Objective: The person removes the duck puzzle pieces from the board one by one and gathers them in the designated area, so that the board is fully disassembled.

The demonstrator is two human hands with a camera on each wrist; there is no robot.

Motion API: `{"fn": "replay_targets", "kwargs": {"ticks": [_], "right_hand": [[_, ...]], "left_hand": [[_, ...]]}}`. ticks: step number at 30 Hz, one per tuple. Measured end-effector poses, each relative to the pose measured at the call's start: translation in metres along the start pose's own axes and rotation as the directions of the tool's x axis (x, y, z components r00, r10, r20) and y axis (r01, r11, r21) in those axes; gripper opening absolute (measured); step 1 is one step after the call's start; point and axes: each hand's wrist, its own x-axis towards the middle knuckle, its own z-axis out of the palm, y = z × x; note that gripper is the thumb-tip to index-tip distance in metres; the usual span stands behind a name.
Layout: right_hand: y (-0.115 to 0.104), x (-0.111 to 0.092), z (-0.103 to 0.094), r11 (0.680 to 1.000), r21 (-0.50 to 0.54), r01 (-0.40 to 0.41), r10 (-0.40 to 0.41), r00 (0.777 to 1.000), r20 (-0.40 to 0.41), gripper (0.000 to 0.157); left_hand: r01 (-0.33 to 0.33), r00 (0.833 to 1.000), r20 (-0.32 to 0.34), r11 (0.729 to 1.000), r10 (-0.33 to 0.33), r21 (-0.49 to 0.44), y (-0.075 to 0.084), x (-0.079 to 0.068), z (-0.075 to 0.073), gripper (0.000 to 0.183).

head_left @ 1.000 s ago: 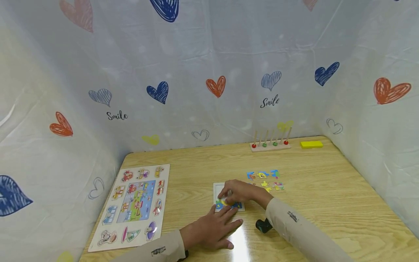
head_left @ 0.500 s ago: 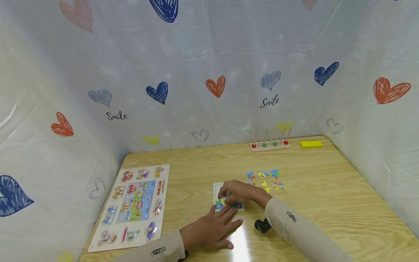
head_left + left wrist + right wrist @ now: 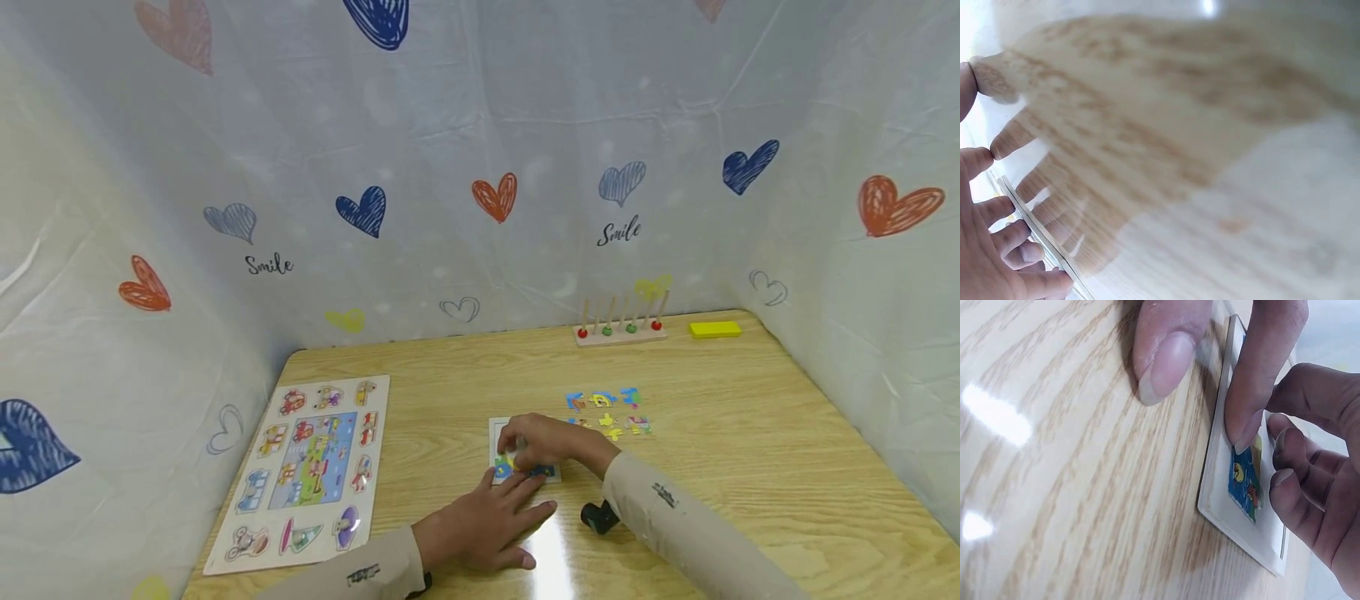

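Note:
A small white-framed jigsaw board (image 3: pixel 492 429) lies mid-table with blue, green and yellow pieces along its front. My left hand (image 3: pixel 498 525) lies flat, fingers spread, its fingertips on the board's front edge. One left fingertip presses on the blue part of the picture (image 3: pixel 1242 478) in the right wrist view. Over the board, my right hand (image 3: pixel 543 440) has its fingers curled down, and thumb and fingers pinch a puzzle piece (image 3: pixel 513 463), mostly hidden by the hand. Loose jigsaw pieces (image 3: pixel 603 400) lie in two rows to the right of the board.
A large peg puzzle board (image 3: pixel 322 458) with vehicle pictures lies on the left. At the back right stand a wooden peg rack (image 3: pixel 618 333) with red and green beads and a yellow block (image 3: pixel 715 330). A heart-printed curtain (image 3: pixel 420 275) surrounds the table.
Both hands stay almost in the same place. The right hand's fingers and forearm shift very slightly left over the board.

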Motion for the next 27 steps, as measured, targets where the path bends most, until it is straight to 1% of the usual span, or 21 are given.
{"fn": "replay_targets", "kwargs": {"ticks": [5,7,11,13,21,27], "right_hand": [[-0.0049,-0.0018,-0.0020,1.000,-0.002,-0.011,0.011,1.000,0.010,0.020],[-0.0046,-0.0022,-0.0019,1.000,-0.005,-0.014,0.014,1.000,0.004,0.023],[-0.0041,-0.0037,-0.0028,1.000,-0.031,-0.007,0.007,1.000,-0.010,0.033],[-0.0032,-0.0042,-0.0036,0.999,-0.047,0.000,0.000,1.000,-0.010,0.034],[0.0012,-0.0043,-0.0036,1.000,-0.011,-0.014,0.014,1.000,-0.006,0.030],[-0.0007,-0.0018,-0.0039,0.998,-0.056,0.015,-0.015,1.000,0.003,0.028]], "left_hand": [[0.001,1.000,0.005,1.000,-0.001,-0.010,0.0000,0.0005,-0.0008,0.070],[0.002,1.000,0.011,1.000,-0.002,-0.014,0.0000,0.0008,-0.0005,0.070],[0.000,1.000,0.015,1.000,0.000,-0.014,0.0002,0.0014,0.0002,0.070],[0.000,1.000,0.017,1.000,0.000,-0.011,0.0002,0.0016,0.0003,0.070],[0.008,0.999,0.037,1.000,-0.007,-0.029,-0.0001,0.0013,0.0000,0.070],[0.008,0.999,0.034,1.000,-0.007,-0.028,0.0003,0.0019,-0.0003,0.071]]}}
